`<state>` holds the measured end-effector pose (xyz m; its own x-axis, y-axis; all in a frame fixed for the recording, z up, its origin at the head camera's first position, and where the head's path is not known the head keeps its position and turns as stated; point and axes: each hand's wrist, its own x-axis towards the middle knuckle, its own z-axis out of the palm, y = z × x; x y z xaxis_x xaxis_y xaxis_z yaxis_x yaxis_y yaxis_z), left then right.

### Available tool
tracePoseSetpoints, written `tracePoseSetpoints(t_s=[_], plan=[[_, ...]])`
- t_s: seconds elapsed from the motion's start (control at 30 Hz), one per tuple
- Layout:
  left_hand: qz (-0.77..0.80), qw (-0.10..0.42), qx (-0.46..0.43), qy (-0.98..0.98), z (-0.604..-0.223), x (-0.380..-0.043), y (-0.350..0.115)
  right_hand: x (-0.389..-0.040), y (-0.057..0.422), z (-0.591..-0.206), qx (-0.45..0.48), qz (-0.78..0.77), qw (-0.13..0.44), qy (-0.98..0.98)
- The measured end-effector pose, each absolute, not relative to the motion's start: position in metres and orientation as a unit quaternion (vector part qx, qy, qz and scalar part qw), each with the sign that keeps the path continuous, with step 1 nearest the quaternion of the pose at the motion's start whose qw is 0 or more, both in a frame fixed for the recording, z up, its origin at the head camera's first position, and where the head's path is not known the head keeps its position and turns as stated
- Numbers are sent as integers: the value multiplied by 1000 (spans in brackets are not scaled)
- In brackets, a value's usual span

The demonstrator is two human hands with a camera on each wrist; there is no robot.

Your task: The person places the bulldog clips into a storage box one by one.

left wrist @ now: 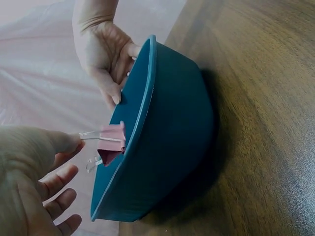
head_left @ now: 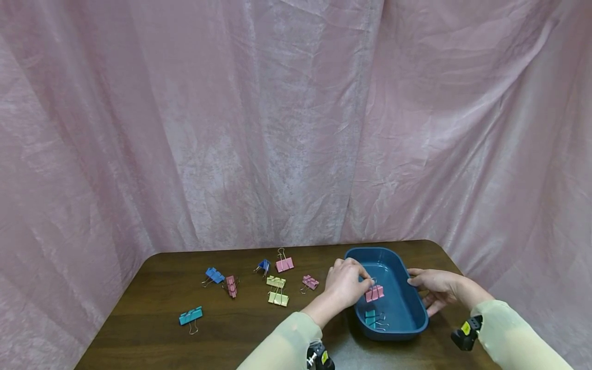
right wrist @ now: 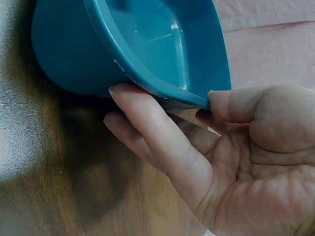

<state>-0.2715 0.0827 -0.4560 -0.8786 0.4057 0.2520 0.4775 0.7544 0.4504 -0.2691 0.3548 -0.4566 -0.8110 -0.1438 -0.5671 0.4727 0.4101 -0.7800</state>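
Note:
My left hand (head_left: 344, 283) pinches a pink binder clip (head_left: 374, 293) by a wire handle, between thumb and index finger. In the left wrist view the clip (left wrist: 112, 140) hangs at the near rim of a blue plastic bin (left wrist: 165, 123), the other fingers spread loosely. On the bin's far side, my right hand (head_left: 438, 288) holds its wall, thumb on the rim and fingers against the outside, as the right wrist view shows. Inside the bin lies a teal binder clip (head_left: 370, 318), handles pointing right.
Left of the bin, on the dark wooden table (head_left: 152, 329), lie several binder clips: a teal one (head_left: 190, 315), blue ones (head_left: 215, 275), pink ones (head_left: 284, 264) and two yellow ones (head_left: 278, 299). A pink curtain (head_left: 277, 128) hangs behind the table's back edge.

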Motion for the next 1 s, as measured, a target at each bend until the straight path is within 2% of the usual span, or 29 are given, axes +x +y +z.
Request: tracePoseSetpoints(t_s=[0.33,1.0], plan=[[-271,46,-216,-937,-455,-272,77,-268,354,-455,102,-534,290,787],[-320,69,-246,-912,-429,-273,47,-266,352,-456,105,-535,288,787]])
